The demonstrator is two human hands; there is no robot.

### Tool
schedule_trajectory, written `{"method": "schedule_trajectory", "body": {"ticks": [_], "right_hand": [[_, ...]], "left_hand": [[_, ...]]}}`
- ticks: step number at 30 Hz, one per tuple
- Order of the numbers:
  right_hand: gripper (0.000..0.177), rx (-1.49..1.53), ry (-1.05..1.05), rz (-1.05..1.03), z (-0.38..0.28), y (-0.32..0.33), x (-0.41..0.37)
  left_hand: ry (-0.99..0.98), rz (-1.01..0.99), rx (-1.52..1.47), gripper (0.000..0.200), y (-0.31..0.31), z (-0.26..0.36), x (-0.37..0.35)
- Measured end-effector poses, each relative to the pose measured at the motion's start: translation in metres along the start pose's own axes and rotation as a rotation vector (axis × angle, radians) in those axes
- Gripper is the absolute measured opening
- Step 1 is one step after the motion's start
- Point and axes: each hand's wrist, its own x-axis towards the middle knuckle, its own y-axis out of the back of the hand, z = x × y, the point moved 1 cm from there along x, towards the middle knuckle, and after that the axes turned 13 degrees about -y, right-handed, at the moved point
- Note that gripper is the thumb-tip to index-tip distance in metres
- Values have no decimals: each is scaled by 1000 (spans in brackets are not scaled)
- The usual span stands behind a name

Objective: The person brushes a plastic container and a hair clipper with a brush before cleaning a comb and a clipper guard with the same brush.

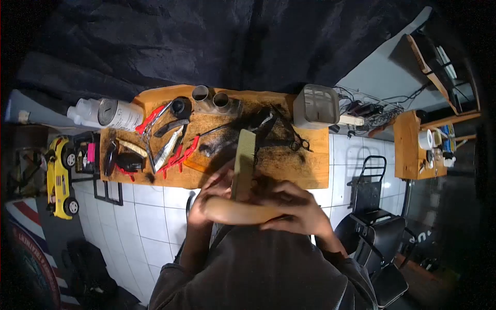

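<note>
Long orange-brown wooden table (318, 170) is pretty messy, dark bits scattered all over the top. Curved tan smooth object (240, 212) is held just off its near edge: left hand (206, 199) curls its fingers round one end, right hand (297, 206) pinches the other between thumb and fingers. A flat pale yellow-green comb (244, 155) sticks up between the hands, over the table; can't tell which fingers grip it. Square clear plastic container (316, 106) sits at the far right corner. White tiled floor (150, 217) below, yellow toy car (59, 178) off left, black padded chair (385, 240) right.
</note>
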Motion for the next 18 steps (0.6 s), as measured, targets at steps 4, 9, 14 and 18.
{"method": "schedule_trajectory", "body": {"ticks": [4,9,14,18], "right_hand": [[47,-102,-33,41,24,0,14],[42,-253,-344,390,53,14,43],[44,-136,-227,344,40,29,41],[54,-9,48,-41,11,27,24]], "left_hand": [[-235,-113,1236,43,-3,-24,-15],[-252,-162,1318,47,-30,-47,-23],[-434,-216,1299,54,-28,-49,-13],[-604,-127,1142,54,-13,-33,-1]]}}
